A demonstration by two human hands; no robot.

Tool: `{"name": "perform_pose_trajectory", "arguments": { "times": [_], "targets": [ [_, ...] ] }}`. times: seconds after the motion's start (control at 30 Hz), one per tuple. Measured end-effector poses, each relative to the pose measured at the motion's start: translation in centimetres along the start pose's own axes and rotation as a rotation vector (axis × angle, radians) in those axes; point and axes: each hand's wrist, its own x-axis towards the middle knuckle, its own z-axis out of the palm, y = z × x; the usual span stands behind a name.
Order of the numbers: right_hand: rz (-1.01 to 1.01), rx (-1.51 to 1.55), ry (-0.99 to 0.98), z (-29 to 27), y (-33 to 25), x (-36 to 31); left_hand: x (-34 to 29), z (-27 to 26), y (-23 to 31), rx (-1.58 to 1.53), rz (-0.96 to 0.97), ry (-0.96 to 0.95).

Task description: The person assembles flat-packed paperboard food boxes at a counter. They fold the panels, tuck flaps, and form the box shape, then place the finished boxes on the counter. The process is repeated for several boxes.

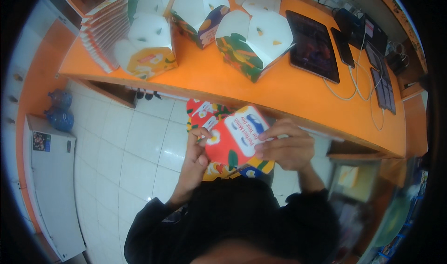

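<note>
Holds a red printed food carton [236, 140] tilted between both hands, in front of the body and just off the near edge of the orange counter [202, 73]. Grips its left edge with the closed fingers of the left hand [196, 152] and its right edge with the bent fingers of the right hand [289, 145]. Overlaps more printed cardboard [197, 117] in view, apart from the opened food boxes [242, 54].

orange counter [198, 74], white tiled floor [109, 140]
</note>
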Motion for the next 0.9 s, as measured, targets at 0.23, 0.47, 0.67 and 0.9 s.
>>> {"name": "perform_pose_trajectory", "arguments": {
  "times": [0.23,0.47,0.67,0.9],
  "targets": [
    [0.036,0.031,-0.025,1.8,0.0,-0.5,-0.1,1.5,-0.3,-0.248,-0.052,0.299],
    [0.168,0.245,0.044,2.8,1.2,-1.3,-0.4,1.4,-0.3,-0.209,0.014,0.303],
    [0.381,0.115,0.193,3.1,1.0,-0.9,-0.8,1.7,-0.1,-0.2,0.025,-0.13],
    [0.278,0.03,0.125,3.5,0.6,-0.3,-0.2,1.7,0.4,0.254,-0.163,0.145]
  ]
}}
